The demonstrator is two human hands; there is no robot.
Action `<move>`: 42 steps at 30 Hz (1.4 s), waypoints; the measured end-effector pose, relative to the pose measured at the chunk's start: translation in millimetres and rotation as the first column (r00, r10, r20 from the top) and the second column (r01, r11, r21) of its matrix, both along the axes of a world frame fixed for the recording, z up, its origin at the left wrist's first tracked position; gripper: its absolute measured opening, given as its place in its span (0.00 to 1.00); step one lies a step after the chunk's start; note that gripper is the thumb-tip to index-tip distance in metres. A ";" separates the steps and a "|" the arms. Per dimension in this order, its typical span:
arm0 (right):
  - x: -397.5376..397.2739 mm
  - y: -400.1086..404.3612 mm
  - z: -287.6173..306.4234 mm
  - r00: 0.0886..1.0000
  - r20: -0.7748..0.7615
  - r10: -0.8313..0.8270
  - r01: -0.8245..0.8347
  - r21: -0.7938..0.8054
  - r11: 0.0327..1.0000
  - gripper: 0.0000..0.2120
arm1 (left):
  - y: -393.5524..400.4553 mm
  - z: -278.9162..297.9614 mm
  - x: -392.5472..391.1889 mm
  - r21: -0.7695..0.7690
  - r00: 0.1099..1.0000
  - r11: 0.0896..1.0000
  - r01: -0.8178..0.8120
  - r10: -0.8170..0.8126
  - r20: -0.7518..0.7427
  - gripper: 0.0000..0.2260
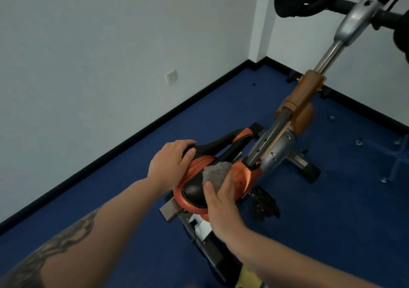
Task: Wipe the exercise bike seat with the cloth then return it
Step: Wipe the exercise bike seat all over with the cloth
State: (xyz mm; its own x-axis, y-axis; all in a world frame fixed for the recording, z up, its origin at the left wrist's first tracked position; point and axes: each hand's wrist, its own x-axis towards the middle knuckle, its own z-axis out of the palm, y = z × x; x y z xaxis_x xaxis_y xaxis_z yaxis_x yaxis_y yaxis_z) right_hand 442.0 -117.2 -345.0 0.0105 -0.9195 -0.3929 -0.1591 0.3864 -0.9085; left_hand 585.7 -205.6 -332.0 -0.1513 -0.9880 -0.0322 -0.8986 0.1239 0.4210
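Note:
The exercise bike seat (194,190) is orange with black padded panels and sits at the centre of the view. My left hand (171,162) grips its left side, fingers curled over the black edge. My right hand (221,203) presses a grey fuzzy cloth (213,172) onto the seat's right half, thumb on the cloth's near edge. Part of the cloth and of the seat's right side lies hidden under that hand.
The bike's silver and orange frame (278,141) rises to black handlebars (309,0) at top right. A black pedal (263,203) sits right of the seat. White walls with a socket (171,76) and a black skirting border the blue floor (332,232).

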 end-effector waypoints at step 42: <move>42.4 -11.0 10.0 0.771 0.091 -0.630 0.630 0.029 0.776 0.13 | -52.0 2.0 26.4 -0.072 0.519 0.540 0.839 -0.832 -0.195 0.19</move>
